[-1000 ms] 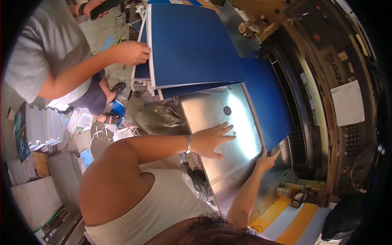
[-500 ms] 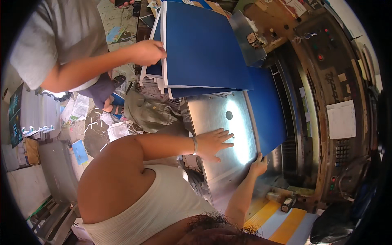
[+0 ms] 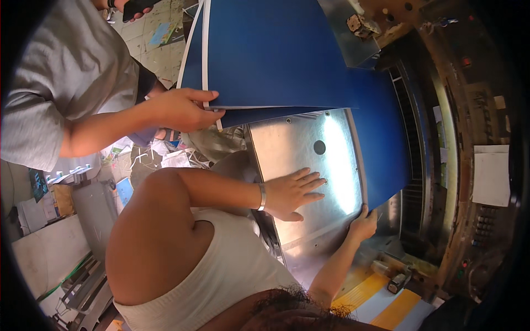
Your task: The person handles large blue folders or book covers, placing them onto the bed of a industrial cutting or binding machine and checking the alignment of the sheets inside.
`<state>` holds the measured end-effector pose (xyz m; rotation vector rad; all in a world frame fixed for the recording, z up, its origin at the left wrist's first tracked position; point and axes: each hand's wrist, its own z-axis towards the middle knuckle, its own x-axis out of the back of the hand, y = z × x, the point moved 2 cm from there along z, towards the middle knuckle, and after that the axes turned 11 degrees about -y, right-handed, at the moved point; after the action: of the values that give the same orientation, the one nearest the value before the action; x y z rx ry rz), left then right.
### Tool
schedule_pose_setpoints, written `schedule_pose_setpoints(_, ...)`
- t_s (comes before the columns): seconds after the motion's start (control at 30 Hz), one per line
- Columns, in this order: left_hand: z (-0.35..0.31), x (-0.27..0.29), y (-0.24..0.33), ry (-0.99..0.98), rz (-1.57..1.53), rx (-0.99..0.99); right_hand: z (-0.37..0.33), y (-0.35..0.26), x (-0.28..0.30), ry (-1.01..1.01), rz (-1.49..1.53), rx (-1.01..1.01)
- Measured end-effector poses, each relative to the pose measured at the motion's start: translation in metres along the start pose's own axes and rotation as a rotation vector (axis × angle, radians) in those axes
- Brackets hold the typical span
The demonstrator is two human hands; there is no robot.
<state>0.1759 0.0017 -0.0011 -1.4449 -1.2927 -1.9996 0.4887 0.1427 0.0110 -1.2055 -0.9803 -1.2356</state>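
My left hand (image 3: 293,194) lies flat with spread fingers on a shiny metal table plate (image 3: 298,234); a metal bracelet circles its wrist. At the plate's right edge, my right hand (image 3: 363,225) has its thumb and fingers closed at the near corner of a blue sheet (image 3: 381,149). That sheet reaches to the right into the dark opening of a machine (image 3: 422,204). Beyond my hands, large blue boards (image 3: 270,49) with white edges lie stacked over the plate's far part. A co-worker's hand (image 3: 185,108) touches their near left corner.
The co-worker stands at the far left, a black phone (image 3: 135,8) in the other hand. Paper scraps (image 3: 146,157) litter the floor. A yellow and grey striped surface (image 3: 381,300) lies near right. A white paper (image 3: 491,175) hangs on the machine's side.
The co-worker's hand has shifted from the boards' left edge down to their near corner, its fingers opening somewhat. The view has shifted slightly. My hands stay in place on the plate and sheet.
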Motion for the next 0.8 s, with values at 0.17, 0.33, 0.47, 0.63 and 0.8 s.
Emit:
schedule_pose_setpoints(0.17, -0.001, -0.001, 0.0, -0.015, -0.014, 0.016, -0.005, -0.008, 0.009, 0.057, 0.039, -0.042)
schedule_pose_setpoints(0.33, -0.001, -0.003, 0.002, -0.021, 0.022, 0.031, -0.01, -0.002, 0.008, 0.046, 0.054, -0.145)
schedule_pose_setpoints(0.47, -0.002, -0.003, 0.003, -0.042, 0.041, 0.075, -0.016, -0.014, 0.017, -0.009, 0.113, -0.174)
schedule_pose_setpoints(0.63, -0.009, -0.008, 0.004, -0.014, 0.04, 0.114, -0.022, -0.006, 0.006, -0.033, 0.199, -0.129)
schedule_pose_setpoints(0.8, -0.007, -0.012, 0.0, 0.053, 0.052, 0.112, -0.037, -0.004, 0.003, -0.005, 0.202, -0.056)
